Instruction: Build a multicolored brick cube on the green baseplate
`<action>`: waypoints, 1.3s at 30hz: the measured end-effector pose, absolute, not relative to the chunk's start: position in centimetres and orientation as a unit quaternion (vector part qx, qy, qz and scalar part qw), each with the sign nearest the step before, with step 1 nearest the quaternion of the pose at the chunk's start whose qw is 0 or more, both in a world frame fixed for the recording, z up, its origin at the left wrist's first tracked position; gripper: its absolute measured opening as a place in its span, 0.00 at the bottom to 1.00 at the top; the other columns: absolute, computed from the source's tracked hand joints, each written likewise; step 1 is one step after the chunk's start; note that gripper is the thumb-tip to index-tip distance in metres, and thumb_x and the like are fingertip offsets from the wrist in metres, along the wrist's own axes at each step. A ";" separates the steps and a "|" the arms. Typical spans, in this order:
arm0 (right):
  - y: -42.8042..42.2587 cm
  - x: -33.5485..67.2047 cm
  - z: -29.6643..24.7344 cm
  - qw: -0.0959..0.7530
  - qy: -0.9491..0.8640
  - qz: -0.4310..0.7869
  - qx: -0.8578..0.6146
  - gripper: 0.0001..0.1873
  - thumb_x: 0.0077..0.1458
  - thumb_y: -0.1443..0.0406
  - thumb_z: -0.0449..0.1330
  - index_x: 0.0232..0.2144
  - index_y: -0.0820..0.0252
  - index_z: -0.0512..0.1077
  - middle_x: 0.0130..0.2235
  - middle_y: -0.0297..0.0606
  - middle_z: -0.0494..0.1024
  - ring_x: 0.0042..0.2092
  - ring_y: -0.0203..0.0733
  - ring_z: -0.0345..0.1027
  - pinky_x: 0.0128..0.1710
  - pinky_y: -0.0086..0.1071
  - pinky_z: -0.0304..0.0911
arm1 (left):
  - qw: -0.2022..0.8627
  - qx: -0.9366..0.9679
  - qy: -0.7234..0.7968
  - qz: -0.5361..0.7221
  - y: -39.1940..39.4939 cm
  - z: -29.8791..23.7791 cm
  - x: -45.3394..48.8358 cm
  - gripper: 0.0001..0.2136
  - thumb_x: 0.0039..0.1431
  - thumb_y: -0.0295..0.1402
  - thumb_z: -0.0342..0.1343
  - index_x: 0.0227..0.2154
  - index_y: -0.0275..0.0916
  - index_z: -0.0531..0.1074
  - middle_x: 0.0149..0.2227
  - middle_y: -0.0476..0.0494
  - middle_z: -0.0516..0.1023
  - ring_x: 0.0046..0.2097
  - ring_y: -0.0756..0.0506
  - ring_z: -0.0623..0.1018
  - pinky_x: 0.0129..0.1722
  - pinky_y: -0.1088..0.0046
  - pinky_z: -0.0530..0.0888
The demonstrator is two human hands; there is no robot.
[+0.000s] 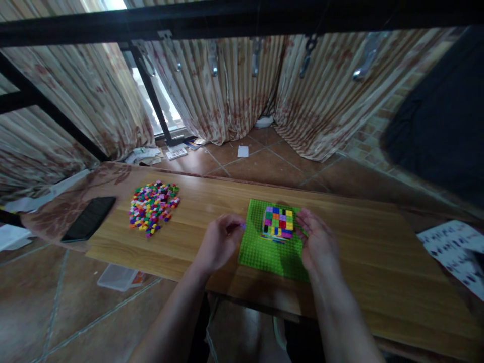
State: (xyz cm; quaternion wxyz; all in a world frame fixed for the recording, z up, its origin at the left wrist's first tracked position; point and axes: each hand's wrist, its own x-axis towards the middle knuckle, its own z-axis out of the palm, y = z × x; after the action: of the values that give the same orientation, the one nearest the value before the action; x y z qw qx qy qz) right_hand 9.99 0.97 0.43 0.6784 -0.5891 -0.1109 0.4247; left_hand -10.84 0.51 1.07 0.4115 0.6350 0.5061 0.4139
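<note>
On the wooden table lies a green studded baseplate [251, 252], with a block of many-coloured toy bricks [279, 224] built up near its middle. My left hand [221, 239] is at the plate's left edge, thumb and finger pinched on a small purple brick [242, 225]. Just right of the built block is my right hand [316, 237], palm turned inward, its fingers apart with nothing seen in them. Whether its fingertips touch the block, I cannot tell. A heap of loose coloured bricks [153, 206] lies further left on the table.
A black tablet-like slab [88, 218] lies at the table's left end on a patterned cloth [109, 176]. A clear plastic box [116, 277] is on the floor below. A printed sheet [454, 247] is at the right. Curtains [230, 96] hang behind a dark metal bar [234, 22].
</note>
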 end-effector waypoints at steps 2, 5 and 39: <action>1.0 10.0 0.5 0.678 -0.109 0.428 -0.587 0.06 0.44 0.64 0.63 0.29 0.55 0.78 0.36 0.31 0.80 0.39 0.35 0.71 0.34 0.26 0.63 | 0.433 0.599 0.506 0.444 0.4 1.3 -9.7 0.04 0.55 0.28 0.57 0.28 0.38 0.76 0.29 0.48 0.76 0.34 0.49 0.75 0.36 0.75 0.70; 1.0 9.9 0.4 0.675 -0.112 0.437 -0.584 0.06 0.44 0.64 0.64 0.29 0.56 0.78 0.35 0.31 0.80 0.39 0.36 0.72 0.35 0.27 0.63 | 0.453 0.569 0.493 0.477 0.4 1.7 -8.1 0.03 0.55 0.28 0.58 0.30 0.38 0.77 0.32 0.47 0.78 0.36 0.48 0.76 0.37 0.75 0.71; 0.4 9.6 0.6 0.659 -0.163 0.465 -0.568 0.09 0.43 0.60 0.66 0.29 0.57 0.77 0.34 0.34 0.82 0.35 0.39 0.74 0.31 0.29 0.65 | 0.411 0.576 0.486 0.513 1.5 1.2 -4.9 0.05 0.53 0.26 0.59 0.24 0.38 0.76 0.28 0.48 0.76 0.33 0.49 0.75 0.36 0.74 0.71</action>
State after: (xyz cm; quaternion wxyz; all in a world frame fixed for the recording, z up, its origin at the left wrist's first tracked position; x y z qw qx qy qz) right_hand 9.63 0.38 0.58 0.6595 -0.5681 -0.1631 0.4646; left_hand -4.89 1.48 1.23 0.4113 0.5757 0.4864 0.5127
